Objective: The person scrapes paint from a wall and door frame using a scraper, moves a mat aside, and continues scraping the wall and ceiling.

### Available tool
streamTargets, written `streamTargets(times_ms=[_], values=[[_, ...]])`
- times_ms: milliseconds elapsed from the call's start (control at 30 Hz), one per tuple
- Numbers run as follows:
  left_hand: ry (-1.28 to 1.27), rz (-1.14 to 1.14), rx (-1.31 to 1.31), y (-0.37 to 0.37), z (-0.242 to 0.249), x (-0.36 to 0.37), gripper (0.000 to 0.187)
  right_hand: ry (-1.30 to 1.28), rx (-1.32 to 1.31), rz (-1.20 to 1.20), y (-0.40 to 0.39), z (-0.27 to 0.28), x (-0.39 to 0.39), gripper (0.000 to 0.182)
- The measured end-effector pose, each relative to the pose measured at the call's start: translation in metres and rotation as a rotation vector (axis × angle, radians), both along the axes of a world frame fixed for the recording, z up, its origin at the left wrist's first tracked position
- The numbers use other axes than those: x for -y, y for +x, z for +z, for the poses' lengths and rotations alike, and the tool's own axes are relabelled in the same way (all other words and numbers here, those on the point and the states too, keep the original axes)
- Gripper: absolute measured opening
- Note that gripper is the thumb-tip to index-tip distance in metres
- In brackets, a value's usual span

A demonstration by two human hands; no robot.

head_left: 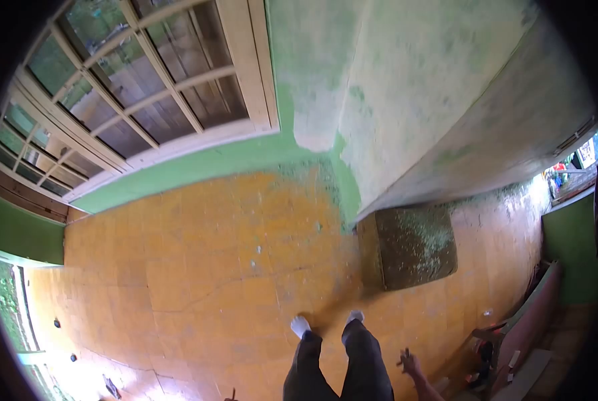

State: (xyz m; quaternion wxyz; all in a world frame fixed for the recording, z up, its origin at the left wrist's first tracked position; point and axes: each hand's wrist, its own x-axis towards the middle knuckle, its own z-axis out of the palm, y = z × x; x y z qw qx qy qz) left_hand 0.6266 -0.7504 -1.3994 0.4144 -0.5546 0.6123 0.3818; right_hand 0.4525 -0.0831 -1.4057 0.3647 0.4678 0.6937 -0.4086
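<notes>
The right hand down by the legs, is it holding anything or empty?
Empty: the right hand hangs beside the trousers, fingers loosely spread, nothing gripped.

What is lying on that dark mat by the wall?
The dark mat is strewn with pale green flecks, like flakes from the scraped wall above it. The floor beneath the mat is covered, so nothing shows there.

Right hand empty (fingers spread), orange floor

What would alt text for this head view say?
A person's right hand hangs empty above a worn orange tiled floor, beside dark trousers and white shoes. Peeling green walls and a cream-framed window lie ahead.
</notes>
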Motion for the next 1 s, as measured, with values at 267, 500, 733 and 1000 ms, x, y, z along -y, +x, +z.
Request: streamTargets(times_ms=[267,500,733,1000], values=[[-0.033,0.021,-0.287,-0.169,-0.007,0.001,0.027,0.028,0.285,0.340,0.089,0.095,0.027,0.035],[0.165,-0.104,-0.489,-0.269,0.044,-0.051,0.037,0.038,-0.066,-0.092,0.035,0.047,0.014,0.034],[0.247,0.060,-0.565,-0.275,0.081,-0.060,0.044,0.240,-0.513,0.547,-0.169,0.049,0.040,0.034],[0.672,0.096,-0.625,-0.523,0.167,-0.150,0.051,-0.086,-0.932,0.789,-0.365,0.096,0.155,0.045]])
